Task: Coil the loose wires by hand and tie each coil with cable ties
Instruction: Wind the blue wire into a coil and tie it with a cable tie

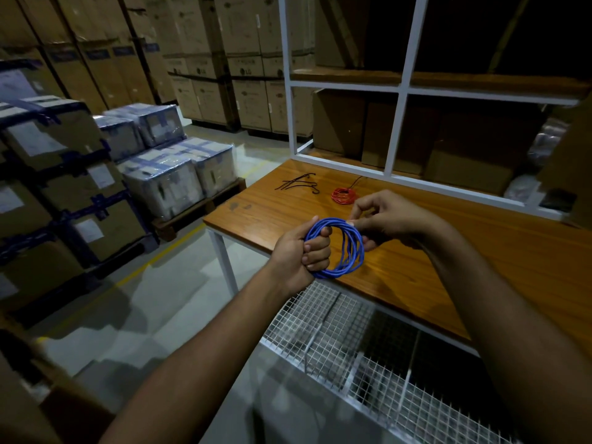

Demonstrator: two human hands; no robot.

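A coil of blue wire hangs above the near left corner of the wooden table. My left hand grips the coil's left side in a fist, with the loops passing through my curled fingers. My right hand pinches the coil's upper right edge between thumb and fingertips. Farther back on the table lies a small red wire coil with a dark lead trailing away from it. Several black cable ties lie loose to its left.
A white-framed shelf with cardboard boxes stands behind the table. A white wire-mesh rack sits below the table's near edge. Wrapped boxes on a pallet and stacked cartons fill the left side across a grey floor aisle.
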